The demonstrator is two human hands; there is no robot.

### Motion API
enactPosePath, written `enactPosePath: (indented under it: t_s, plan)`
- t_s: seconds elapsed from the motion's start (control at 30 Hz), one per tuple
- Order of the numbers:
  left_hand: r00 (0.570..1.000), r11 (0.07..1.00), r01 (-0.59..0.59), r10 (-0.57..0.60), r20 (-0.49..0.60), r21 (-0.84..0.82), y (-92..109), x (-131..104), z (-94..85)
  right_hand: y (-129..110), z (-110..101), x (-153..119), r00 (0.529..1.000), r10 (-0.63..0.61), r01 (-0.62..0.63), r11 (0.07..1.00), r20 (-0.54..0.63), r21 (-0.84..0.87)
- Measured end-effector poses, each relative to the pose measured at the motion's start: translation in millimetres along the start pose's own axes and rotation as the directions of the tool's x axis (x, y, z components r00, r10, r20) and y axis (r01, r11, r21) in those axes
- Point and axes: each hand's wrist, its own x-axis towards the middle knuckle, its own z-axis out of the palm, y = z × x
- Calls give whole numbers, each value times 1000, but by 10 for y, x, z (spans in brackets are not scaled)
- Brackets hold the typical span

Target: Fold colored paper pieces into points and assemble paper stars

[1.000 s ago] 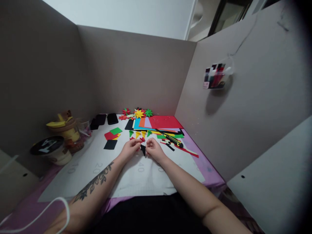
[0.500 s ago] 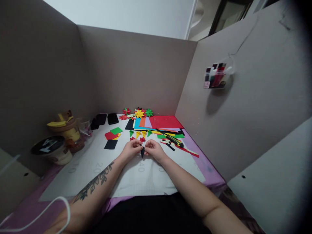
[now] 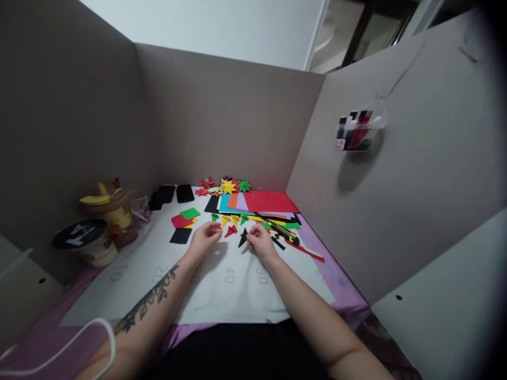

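My right hand (image 3: 261,243) pinches a small folded black paper piece (image 3: 243,238) by its right side, just over the white sheet. To its left, my left hand (image 3: 206,237) hovers with loosely curled fingers and a gap at the thumb; I see nothing in it. Between the hands lies a folded red paper piece (image 3: 230,231). Behind them sit folded yellow pieces (image 3: 225,221) and folded green pieces (image 3: 244,219). Left of my left hand are a black paper square (image 3: 180,236), a red square (image 3: 181,221) and a green square (image 3: 190,213).
A cutter knife (image 3: 284,231) lies among paper strips (image 3: 311,253) at the right. Coloured sheets (image 3: 269,201) and paper stars (image 3: 228,187) are at the back. A lidded tub (image 3: 89,243) and a yellow pot (image 3: 111,211) stand left. Grey panels (image 3: 229,121) enclose the table.
My left hand has let go of the black piece and moved left. My right hand has carried the piece to the right, and the red piece between the hands now shows fully.
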Motion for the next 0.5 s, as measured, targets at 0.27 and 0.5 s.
enactPosePath:
  t_s: [0.27, 0.5]
  plan:
    - [930, 992, 50, -88, -356, -116, 52, 135, -634, 253, -100, 419, 979, -189, 134, 887, -83, -442]
    - [966, 928, 89, 8, -259, 362, 40, 115, -1231, 263, -53, 462, 973, -220, 129, 776, -73, -618]
